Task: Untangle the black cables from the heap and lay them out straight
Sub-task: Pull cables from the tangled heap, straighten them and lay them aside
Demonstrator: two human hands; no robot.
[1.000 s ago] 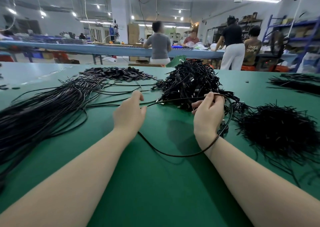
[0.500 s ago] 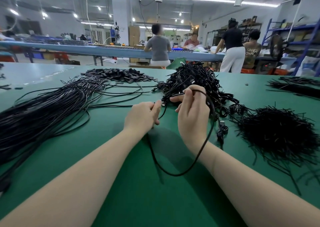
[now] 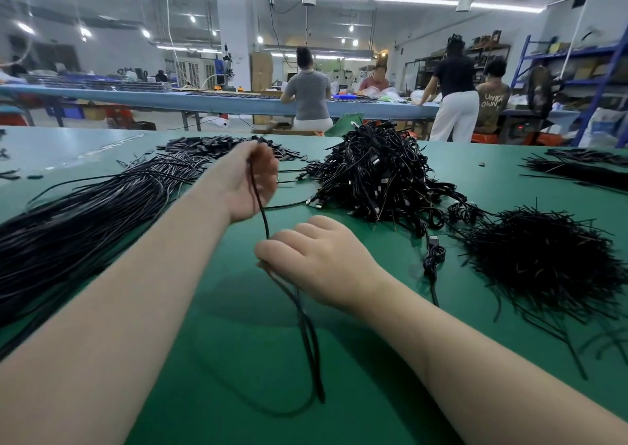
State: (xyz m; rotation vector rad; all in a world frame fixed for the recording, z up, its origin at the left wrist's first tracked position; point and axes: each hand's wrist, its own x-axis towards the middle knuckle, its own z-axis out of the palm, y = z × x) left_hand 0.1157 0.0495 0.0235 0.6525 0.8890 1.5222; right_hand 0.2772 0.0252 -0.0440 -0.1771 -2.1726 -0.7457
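A loop of black cable (image 3: 307,336) is seen hanging nearest, above the green table (image 3: 238,393). Just beyond, the cable is pinched by the curled fingers of the right hand (image 3: 316,261), and from there it is drawn up and away to the left hand (image 3: 251,181), where it is gripped by closed fingers. To the left, a long bundle of straightened cables (image 3: 85,213) is laid across the table. To the right, a mound of short black pieces (image 3: 543,257) is spread. Farther back, right of the left hand, the tangled heap (image 3: 377,172) is piled. Behind the left hand, small black parts (image 3: 210,145) are scattered. Beyond the table, people are seen at a long blue bench (image 3: 204,99).
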